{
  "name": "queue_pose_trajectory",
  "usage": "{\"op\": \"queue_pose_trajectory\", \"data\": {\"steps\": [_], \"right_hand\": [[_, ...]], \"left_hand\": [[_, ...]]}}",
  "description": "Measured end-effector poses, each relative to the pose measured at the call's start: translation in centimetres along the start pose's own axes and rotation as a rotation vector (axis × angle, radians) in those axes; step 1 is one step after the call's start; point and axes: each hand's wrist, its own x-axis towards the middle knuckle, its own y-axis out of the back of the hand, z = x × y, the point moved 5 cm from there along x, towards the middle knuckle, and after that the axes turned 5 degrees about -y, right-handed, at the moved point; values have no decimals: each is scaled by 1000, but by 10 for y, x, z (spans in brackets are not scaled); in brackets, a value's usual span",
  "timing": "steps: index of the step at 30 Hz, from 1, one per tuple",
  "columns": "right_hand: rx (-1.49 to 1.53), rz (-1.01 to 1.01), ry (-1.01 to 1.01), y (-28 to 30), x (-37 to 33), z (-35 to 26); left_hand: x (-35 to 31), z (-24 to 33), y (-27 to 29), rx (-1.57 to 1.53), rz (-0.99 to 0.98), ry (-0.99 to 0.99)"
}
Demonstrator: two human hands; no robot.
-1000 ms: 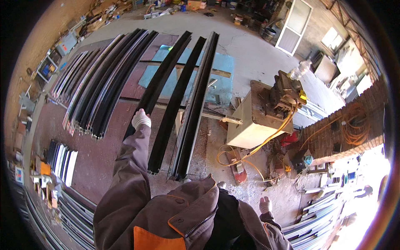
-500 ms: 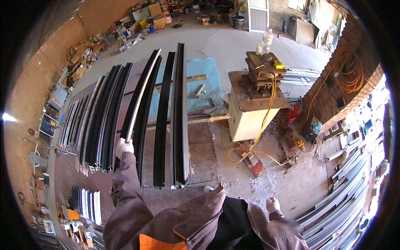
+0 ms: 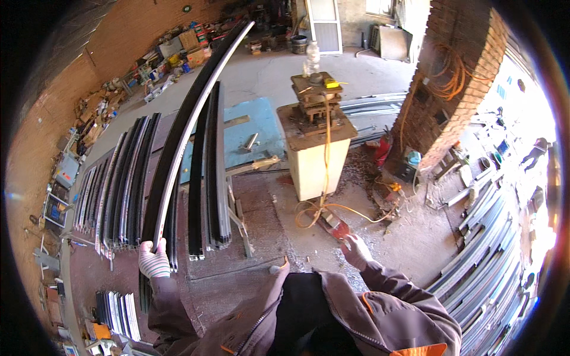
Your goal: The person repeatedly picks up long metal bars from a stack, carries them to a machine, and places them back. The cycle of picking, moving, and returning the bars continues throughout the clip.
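Observation:
My left hand (image 3: 155, 261), in a pale striped glove, is closed around the near end of a long black profile bar (image 3: 175, 142) with a white edge. The bar is tilted, its far end raised above the stacked bars and reaching toward the back wall. Close beside it, further dark profile bars (image 3: 205, 178) lie side by side on a low support. My right hand (image 3: 357, 253), gloved too, is held out in front of me with its fingers apart and nothing in them. Beyond it on the floor lies a red-ended object (image 3: 336, 227).
A cream cabinet (image 3: 320, 163) carries a rusty press, a bottle and a yellow tape measure. An orange hose (image 3: 327, 136) runs down to the floor. More bars (image 3: 116, 184) lie at left; long profiles (image 3: 481, 255) are piled at right by a brick pillar (image 3: 439, 101).
My left hand has raised the long bar and drawn its near end lower and to the left. My right hand has come forward and inward. The view has turned right.

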Motion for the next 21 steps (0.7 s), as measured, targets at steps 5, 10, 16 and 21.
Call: {"op": "queue_pose_trajectory", "data": {"steps": [5, 10, 16, 21], "right_hand": [[14, 38, 257, 101, 35, -88], [35, 235, 480, 247, 19, -174], [-498, 553, 399, 384, -31, -197], [8, -194, -159, 363, -95, -120]], "left_hand": [[-55, 70, 35, -207, 45, -151], [-106, 164, 60, -197, 63, -550], [-158, 266, 47, -364, -225, -1014], [-217, 337, 8, -658, -508, -1451]]}}
